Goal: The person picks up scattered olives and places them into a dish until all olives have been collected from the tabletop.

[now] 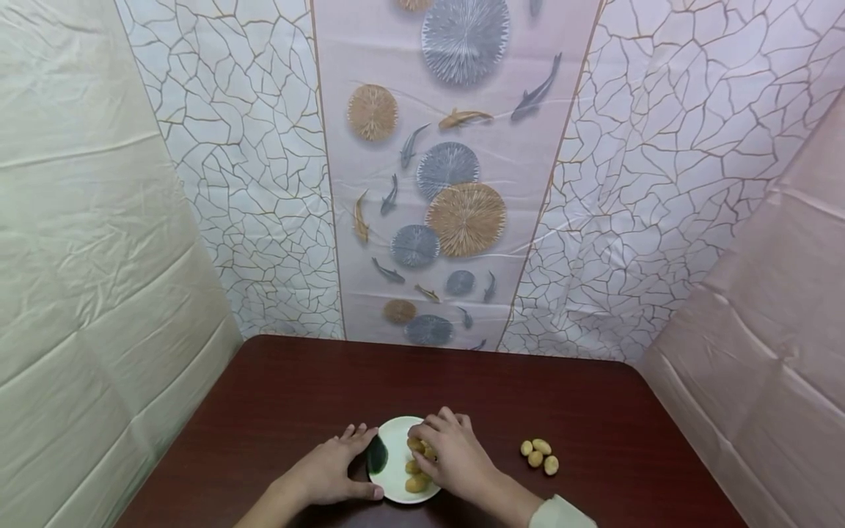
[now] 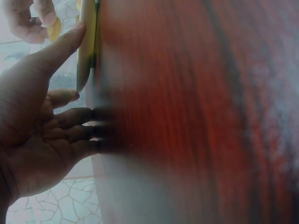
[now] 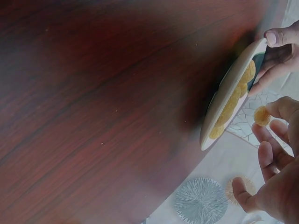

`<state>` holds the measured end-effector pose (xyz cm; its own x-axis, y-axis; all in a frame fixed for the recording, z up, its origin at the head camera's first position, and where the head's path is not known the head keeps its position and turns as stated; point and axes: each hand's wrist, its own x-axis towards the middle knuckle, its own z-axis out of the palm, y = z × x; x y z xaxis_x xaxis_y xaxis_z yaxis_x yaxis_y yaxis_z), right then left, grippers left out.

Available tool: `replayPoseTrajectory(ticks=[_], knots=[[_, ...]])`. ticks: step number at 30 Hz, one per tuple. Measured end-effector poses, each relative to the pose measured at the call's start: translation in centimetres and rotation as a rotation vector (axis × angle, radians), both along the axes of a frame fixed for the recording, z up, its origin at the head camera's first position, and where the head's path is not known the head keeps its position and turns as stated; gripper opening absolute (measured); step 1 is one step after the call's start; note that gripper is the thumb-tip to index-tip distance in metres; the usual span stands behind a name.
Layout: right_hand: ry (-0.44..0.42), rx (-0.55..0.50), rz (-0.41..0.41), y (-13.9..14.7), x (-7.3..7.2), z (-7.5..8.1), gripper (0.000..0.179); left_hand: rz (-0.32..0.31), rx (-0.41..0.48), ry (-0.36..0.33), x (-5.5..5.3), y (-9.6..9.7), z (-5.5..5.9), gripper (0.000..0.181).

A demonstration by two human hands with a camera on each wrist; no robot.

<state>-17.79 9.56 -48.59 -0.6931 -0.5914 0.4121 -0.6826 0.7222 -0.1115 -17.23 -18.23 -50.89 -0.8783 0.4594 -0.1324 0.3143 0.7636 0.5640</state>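
Note:
A round white plate point(image 1: 392, 468) with a dark green patch at its left side stands on the table. Several small yellow-brown oval pieces point(image 1: 416, 482) lie on its right half. My left hand point(image 1: 330, 466) is at the plate's left side, thumb and index fingertip touching the rim, fingers fairly straight. Over the plate's right side, my right hand point(image 1: 455, 455) pinches one small yellow-brown oval piece point(image 3: 261, 115) between thumb and fingertips. In the right wrist view that piece is apart from those on the plate. The right hand hides part of the plate in the head view.
Several more yellow-brown oval pieces point(image 1: 535, 459) lie in a loose group on the dark red-brown table point(image 1: 297, 396), right of the plate. A patterned cloth point(image 1: 422, 293) hangs behind the table's far edge, and plain cloths hang at both sides.

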Motion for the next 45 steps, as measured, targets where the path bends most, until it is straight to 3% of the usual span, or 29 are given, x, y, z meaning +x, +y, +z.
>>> replayPoseTrajectory(ticks=[14,25,37,45], knots=[[0.036,0.046,-0.005,-0.8,-0.4,-0.6,0.023,-0.003,0.004,0.029,0.1,-0.1,-0.3,0.11],[0.04,0.072,-0.007,-1.1,-0.4,-0.3,0.023,-0.004,0.0,0.035,0.3,0.0,0.0,0.109],[0.015,0.08,-0.022,-0.8,-0.4,-0.3,0.03,-0.006,0.0,0.041,0.3,0.0,0.0,0.11],[-0.078,0.096,-0.025,0.6,-0.1,-0.5,0.03,0.004,-0.009,0.032,0.3,0.0,0.1,0.108]])
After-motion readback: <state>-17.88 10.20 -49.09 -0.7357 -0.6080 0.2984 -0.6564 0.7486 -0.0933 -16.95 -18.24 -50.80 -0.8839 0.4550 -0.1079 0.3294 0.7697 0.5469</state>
